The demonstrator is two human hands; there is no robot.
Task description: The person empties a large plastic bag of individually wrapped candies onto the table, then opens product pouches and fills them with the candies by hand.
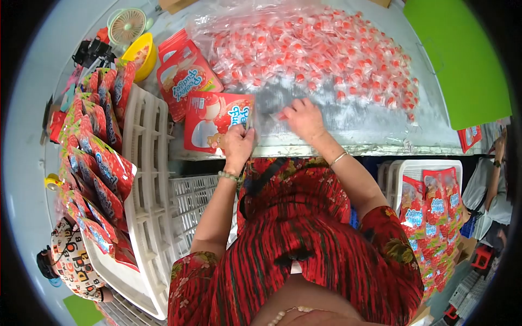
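Note:
Near the table's front edge, my left hand [239, 144] grips the lower right edge of a red printed candy pouch [201, 127], with the thumb on top. The pouch lies on its side and bears blue lettering partly covered by my fingers. My right hand [305, 119] is a little to the right, fingers pinched at a small clear-wrapped red candy [280, 116]. Behind the hands spreads a large heap of wrapped red candies [326, 54]. More red pouches [187, 76] lie stacked just beyond the one in my left hand.
To my left stands a white plastic crate [145, 163] packed with filled pouches [103, 168]; a yellow bowl [144, 57] and a small fan [126, 26] sit beyond. At right are a green board [462, 65] and another crate [457, 169] of pouches. A person [76, 255] is at lower left.

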